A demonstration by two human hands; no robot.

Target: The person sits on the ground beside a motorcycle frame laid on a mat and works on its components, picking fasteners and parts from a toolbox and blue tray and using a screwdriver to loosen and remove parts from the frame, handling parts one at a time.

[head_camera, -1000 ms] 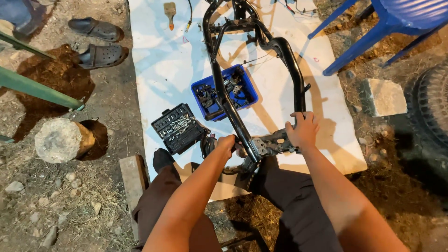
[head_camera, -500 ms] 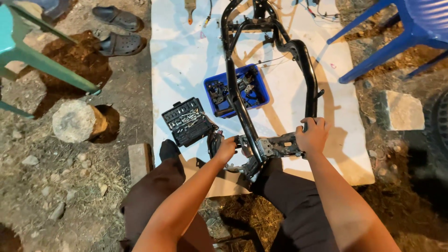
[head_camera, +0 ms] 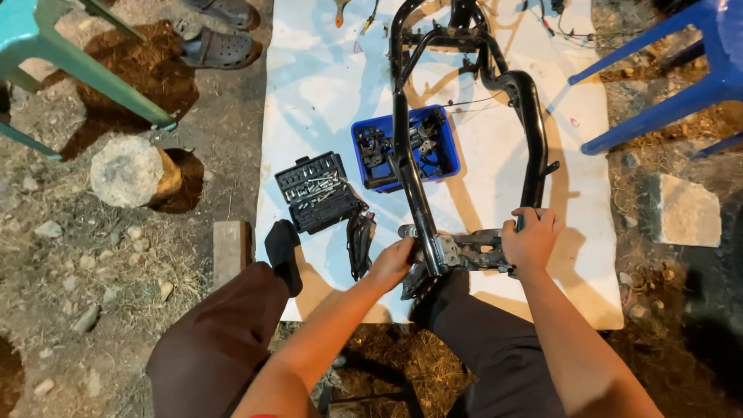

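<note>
A black tubular motorcycle frame point(head_camera: 402, 139) lies lengthwise on a white sheet point(head_camera: 325, 101) spread on the ground. Its near end carries a grey metal bracket plate point(head_camera: 468, 249). My left hand point(head_camera: 393, 262) grips the frame's left tube where it meets that plate. My right hand point(head_camera: 530, 240) is closed over the plate's right end, at the base of the right tube. A blue tray point(head_camera: 445, 159) of dark metal parts sits under the frame's left tube. An open black socket set case point(head_camera: 317, 191) lies left of it, with a black part point(head_camera: 360, 244) beside my left hand.
My legs in dark trousers and a black sock point(head_camera: 282, 251) frame the near edge. A round stone point(head_camera: 128, 172), a wooden block point(head_camera: 230, 244), teal stool legs point(head_camera: 85, 70) and sandals point(head_camera: 220, 48) are on the left. Blue chair legs point(head_camera: 658, 101) and a flat stone point(head_camera: 687, 210) stand right.
The view has shifted, so everything sits lower and further right in the picture. Both hands stay on the frame's near end, the right one now closed more firmly over the bracket plate.
</note>
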